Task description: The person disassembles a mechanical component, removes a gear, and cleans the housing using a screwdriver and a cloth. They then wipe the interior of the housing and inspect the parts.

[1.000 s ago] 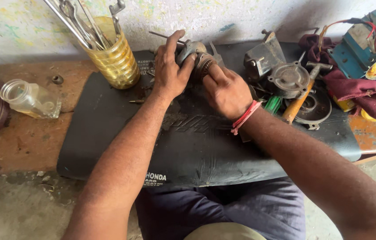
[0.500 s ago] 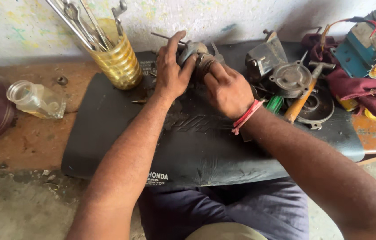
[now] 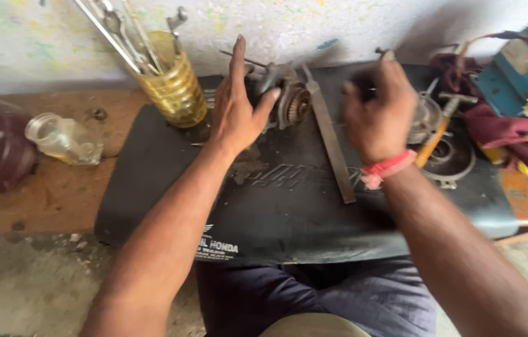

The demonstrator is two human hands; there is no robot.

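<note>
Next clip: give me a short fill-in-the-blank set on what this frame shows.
1. The left hand rests against a small metal ____ part.
2. The long flat file lies on the ____ mat.
3. The right hand wears a ____ wristband.
4. The spanners stand in a ____ jar.

Missing: engine; black; red; yellow

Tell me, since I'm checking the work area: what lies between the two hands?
In the head view, a long flat metal file lies on the black mat between left hand and right hand.
</note>
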